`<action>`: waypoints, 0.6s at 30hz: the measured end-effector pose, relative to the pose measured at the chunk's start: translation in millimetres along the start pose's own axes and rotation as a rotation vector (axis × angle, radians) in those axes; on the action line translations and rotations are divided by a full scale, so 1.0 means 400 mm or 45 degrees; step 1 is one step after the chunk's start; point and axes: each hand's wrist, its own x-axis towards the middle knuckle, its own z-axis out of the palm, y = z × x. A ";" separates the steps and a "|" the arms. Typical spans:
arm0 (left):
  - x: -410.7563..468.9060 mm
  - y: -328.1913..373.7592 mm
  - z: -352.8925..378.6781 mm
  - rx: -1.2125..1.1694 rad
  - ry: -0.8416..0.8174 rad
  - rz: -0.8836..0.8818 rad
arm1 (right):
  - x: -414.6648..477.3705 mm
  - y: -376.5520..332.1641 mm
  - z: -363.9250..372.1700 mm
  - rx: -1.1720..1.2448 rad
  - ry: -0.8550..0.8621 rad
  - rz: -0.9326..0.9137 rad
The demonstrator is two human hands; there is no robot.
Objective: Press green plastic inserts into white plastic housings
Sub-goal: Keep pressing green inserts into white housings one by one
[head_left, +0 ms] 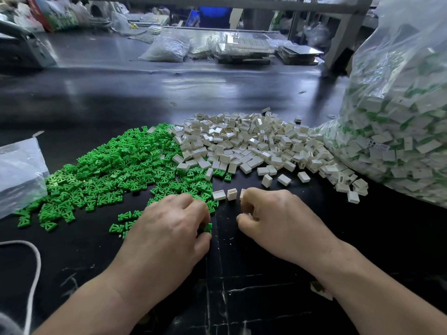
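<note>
A heap of green plastic inserts (116,170) covers the black table at the left. Beside it, to the right, lies a heap of white plastic housings (251,143). My left hand (169,228) rests at the near edge of the green heap, fingers curled round green inserts (207,228). My right hand (273,216) sits just right of it, fingers curled, pinching a white housing (242,193) at its fingertips. Two single white housings (225,194) stand in a row just ahead, between the hands.
A large clear bag (399,117) full of assembled white and green parts stands at the right. A flat clear bag (19,170) lies at the left edge, with a white cord (36,262) near it. Trays and more bags (244,48) sit across the table.
</note>
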 end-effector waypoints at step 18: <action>-0.009 0.020 -0.006 -1.445 0.155 -0.295 | -0.005 -0.009 -0.034 2.174 -0.640 0.397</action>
